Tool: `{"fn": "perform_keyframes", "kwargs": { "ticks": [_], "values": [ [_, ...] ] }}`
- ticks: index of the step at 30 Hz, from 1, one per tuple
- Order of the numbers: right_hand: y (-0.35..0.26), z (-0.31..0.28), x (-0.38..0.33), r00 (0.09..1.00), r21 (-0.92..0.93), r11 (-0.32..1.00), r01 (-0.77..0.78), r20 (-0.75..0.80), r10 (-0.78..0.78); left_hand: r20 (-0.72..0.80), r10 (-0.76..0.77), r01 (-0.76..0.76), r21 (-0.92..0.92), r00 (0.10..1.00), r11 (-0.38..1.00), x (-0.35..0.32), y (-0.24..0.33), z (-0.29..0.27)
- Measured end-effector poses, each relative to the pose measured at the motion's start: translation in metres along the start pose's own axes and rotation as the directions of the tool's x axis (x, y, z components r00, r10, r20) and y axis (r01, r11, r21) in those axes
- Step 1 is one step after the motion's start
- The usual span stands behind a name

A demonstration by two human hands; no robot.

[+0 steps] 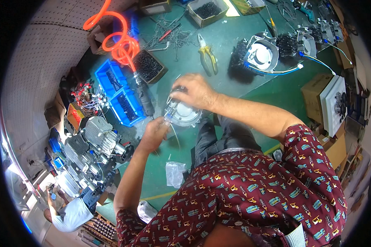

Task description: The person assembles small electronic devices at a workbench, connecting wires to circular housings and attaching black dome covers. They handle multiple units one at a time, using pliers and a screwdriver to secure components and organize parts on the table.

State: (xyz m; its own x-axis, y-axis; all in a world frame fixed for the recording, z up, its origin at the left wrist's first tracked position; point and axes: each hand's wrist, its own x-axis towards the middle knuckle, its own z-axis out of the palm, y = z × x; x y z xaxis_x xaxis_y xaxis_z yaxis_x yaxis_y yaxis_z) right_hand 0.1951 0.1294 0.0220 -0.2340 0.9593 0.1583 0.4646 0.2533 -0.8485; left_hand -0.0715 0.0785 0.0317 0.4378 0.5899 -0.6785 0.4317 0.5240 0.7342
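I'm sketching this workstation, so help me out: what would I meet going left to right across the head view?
Blue plastic bins, pneumatic screwdriver, handheld round metal housing, yellow-handled pliers, round housing with blue and white wires, cardboard box.

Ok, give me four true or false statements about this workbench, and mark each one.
1. The right hand is on the round silver metal housing. True.
2. The yellow-handled metal pliers lie inside a blue plastic bin. False: they lie on the green bench.
3. The coiled orange hose leads to a dark cylindrical tool. True.
4. The left hand is on the pliers. False: it is at the housing's edge.
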Motion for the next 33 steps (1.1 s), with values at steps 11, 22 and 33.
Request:
{"fn": "perform_keyframes", "kwargs": {
  "ticks": [11,22,33],
  "values": [
    [-0.001,0.001,0.000,1.000,0.012,1.000,0.015,0.022,-0.015,-0.088,0.385,-0.314,0.432,0.919,0.846,0.004,-0.018,0.014],
    [0.001,0.000,0.002,0.999,-0.014,0.999,0.029,0.040,-0.029,-0.084,0.238,-0.219,0.189,0.968,0.957,-0.006,-0.006,0.016],
    [0.005,0.003,0.011,0.984,0.032,0.991,0.128,0.119,-0.131,0.391,-0.077,0.398,-0.903,0.917,0.163,0.005,-0.050,0.032]
  ]
}}
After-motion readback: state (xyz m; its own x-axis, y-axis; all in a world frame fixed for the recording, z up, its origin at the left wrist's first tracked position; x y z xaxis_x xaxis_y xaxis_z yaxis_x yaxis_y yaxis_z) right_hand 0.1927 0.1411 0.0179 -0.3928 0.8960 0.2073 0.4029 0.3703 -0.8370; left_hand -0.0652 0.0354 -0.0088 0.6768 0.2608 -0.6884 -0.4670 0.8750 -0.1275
